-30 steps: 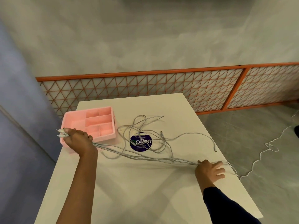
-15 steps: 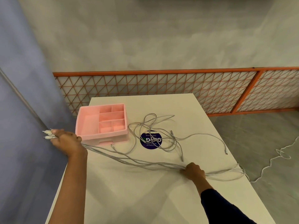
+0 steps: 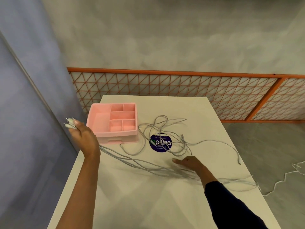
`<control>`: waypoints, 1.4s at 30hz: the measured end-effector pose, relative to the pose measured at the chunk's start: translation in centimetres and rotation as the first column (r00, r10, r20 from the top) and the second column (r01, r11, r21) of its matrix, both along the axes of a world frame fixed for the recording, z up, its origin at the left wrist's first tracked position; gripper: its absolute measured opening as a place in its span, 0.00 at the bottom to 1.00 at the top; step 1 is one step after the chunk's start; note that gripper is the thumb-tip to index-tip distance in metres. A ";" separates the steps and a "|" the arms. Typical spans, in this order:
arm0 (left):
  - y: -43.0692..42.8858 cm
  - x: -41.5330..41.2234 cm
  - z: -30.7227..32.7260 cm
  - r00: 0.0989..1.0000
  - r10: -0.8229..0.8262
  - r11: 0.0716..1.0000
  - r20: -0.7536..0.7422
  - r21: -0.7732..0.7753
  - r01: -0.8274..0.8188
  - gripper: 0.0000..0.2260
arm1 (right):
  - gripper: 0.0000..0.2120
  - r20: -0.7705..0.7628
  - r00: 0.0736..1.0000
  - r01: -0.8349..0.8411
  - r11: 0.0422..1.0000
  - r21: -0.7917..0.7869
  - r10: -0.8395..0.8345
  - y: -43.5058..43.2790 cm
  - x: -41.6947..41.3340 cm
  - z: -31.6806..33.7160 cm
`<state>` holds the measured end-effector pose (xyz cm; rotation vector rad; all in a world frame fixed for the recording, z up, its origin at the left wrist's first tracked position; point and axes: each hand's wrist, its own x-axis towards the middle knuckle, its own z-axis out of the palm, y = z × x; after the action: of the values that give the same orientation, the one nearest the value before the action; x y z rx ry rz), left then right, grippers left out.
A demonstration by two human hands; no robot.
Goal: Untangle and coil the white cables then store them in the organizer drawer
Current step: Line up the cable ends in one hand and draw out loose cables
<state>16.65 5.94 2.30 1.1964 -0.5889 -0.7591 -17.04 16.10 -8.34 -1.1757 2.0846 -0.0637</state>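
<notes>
The left hand (image 3: 84, 138) is grasping the ends of the white cables (image 3: 118, 155). Its fingers are curling around them, and the small white plugs (image 3: 69, 123) are sticking out beyond the fingertips, past the table's left edge. From this hand the bundle is running in a low line to the right and toward the person, down to the right hand (image 3: 189, 164).

The right hand is lying low over the table (image 3: 148, 204), with 1 digit pointing to the left. The strands are passing under it and are coming out again on its right side, near the table's edge. This hand is blurred, so I cannot tell if it is gripping the strands or only resting on them. A dark sleeve (image 3: 231, 209) is covering its forearm.

Just beyond the right hand, the rest of the cables is lying in loose, tangled loops, partly over a round blue sticker (image 3: 160, 144).

The pink organizer drawer (image 3: 115, 137) is standing just to the right of the left hand, with open compartments on top; nothing is showing inside them.

Far beyond both hands an orange lattice fence (image 3: 165, 86) is running along the wall. Well to the right of the right hand, another white cord (image 3: 280, 180) is lying on the floor.
</notes>
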 end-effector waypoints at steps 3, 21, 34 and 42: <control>0.0 -0.6 -0.2 0.999 -0.025 1.000 0.035 0.004 0.025 0.20 | 0.21 -0.213 0.972 0.074 0.987 -0.141 -0.103 0.1 -0.7 -1.6; 0.4 -1.4 1.0 0.972 -0.204 0.977 0.119 -0.032 0.209 0.18 | 0.12 0.074 0.997 0.030 0.761 -0.649 0.023 -7.2 1.1 9.0; 2.0 -5.4 3.8 0.767 -0.573 0.803 0.289 0.010 0.596 0.18 | 0.07 0.583 0.713 0.220 0.665 -0.714 0.390 -7.3 12.5 22.2; 3.2 -5.8 4.1 0.740 -0.622 0.774 0.256 0.059 0.630 0.19 | 0.10 0.596 0.722 0.186 0.732 -0.655 0.350 -7.3 16.2 19.1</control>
<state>10.89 9.15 6.39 1.0723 -1.2665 -1.1616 -0.81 8.80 10.77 -1.3689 1.3034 -1.1551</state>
